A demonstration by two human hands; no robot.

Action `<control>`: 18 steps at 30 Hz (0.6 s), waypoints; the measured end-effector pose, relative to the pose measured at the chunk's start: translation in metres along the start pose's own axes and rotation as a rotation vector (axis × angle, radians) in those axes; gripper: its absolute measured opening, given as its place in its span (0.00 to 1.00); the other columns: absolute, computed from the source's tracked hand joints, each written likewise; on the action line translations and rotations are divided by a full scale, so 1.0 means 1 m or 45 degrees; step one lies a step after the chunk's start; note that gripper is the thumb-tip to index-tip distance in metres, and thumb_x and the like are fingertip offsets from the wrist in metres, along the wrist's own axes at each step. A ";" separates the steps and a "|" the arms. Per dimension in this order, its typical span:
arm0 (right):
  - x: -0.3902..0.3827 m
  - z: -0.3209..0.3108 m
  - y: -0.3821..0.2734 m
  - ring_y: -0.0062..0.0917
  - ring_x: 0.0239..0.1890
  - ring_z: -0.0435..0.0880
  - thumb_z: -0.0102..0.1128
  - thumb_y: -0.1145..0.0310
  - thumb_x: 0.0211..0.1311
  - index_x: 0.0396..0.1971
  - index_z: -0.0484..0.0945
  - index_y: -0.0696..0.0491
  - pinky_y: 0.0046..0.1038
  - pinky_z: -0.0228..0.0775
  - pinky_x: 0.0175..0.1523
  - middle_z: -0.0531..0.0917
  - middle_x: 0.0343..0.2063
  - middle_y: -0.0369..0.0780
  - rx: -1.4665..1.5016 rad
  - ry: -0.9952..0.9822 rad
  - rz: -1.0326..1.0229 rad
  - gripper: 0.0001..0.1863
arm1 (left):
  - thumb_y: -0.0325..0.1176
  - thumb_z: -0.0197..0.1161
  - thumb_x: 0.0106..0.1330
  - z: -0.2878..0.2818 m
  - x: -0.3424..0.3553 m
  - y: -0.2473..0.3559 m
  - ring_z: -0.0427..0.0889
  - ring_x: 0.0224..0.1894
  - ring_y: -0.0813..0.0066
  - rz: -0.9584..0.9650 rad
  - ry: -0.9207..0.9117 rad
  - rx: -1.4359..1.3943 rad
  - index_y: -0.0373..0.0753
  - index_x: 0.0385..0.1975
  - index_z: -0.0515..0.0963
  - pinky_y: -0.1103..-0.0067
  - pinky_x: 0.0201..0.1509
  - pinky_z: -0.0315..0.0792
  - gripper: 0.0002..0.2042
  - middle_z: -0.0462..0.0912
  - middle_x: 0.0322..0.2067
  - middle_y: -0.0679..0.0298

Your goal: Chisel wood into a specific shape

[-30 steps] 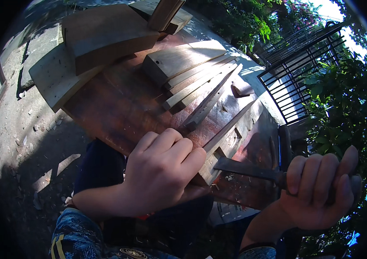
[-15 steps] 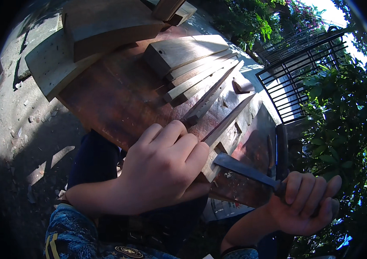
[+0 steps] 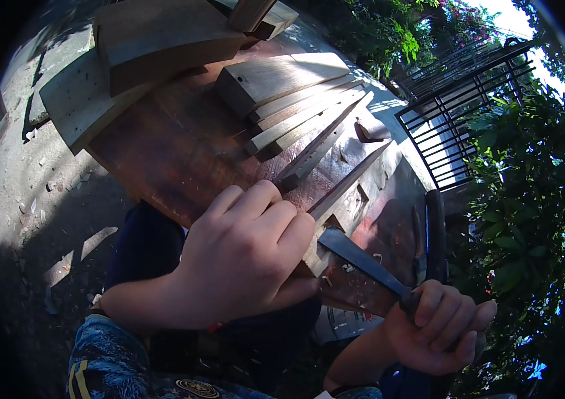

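Note:
My left hand (image 3: 236,259) is closed around the near end of a long wooden piece (image 3: 347,205) with notches cut into its side, pressing it on the worktable. In my right hand (image 3: 438,326) is a chisel (image 3: 365,261), gripped by its dark handle, which the fingers mostly hide. The flat steel blade slants up to the left, and its tip meets the wood beside the nearest notch. Just beyond my left knuckles lies a narrow wooden strip (image 3: 325,143).
Several pale boards (image 3: 289,76) lie side by side on the reddish-brown tabletop (image 3: 162,146). Thick wooden blocks (image 3: 162,40) are stacked at the far left. Small wood chips lie near the blade. A black metal gate (image 3: 445,133) and leafy bushes (image 3: 528,213) stand to the right.
My right hand and the chisel have moved left and slightly toward the wood, the tip further over its edge. My left hand keeps its hold, with only a slight shift.

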State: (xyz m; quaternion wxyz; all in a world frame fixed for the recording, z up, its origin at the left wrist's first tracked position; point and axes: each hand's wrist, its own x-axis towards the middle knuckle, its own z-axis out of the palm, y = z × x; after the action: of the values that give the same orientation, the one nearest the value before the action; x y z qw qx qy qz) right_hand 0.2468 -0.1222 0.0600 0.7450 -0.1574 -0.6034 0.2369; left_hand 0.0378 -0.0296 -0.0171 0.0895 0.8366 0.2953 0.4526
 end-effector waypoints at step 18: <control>-0.041 -0.017 0.017 0.14 0.21 0.70 0.57 0.71 0.66 0.30 0.63 0.46 0.23 0.65 0.41 0.69 0.16 0.28 0.122 0.192 0.015 0.10 | 0.52 0.78 0.50 0.002 -0.003 0.002 0.79 0.41 0.63 -0.023 0.016 -0.012 0.39 0.36 0.76 0.68 0.44 0.72 0.25 0.77 0.33 0.63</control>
State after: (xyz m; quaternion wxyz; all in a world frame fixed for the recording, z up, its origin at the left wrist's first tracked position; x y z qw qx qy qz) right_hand 0.2537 -0.1295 0.0141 0.7935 -0.1425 -0.5327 0.2575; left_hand 0.0388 -0.0326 -0.0198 0.0957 0.8307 0.3011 0.4583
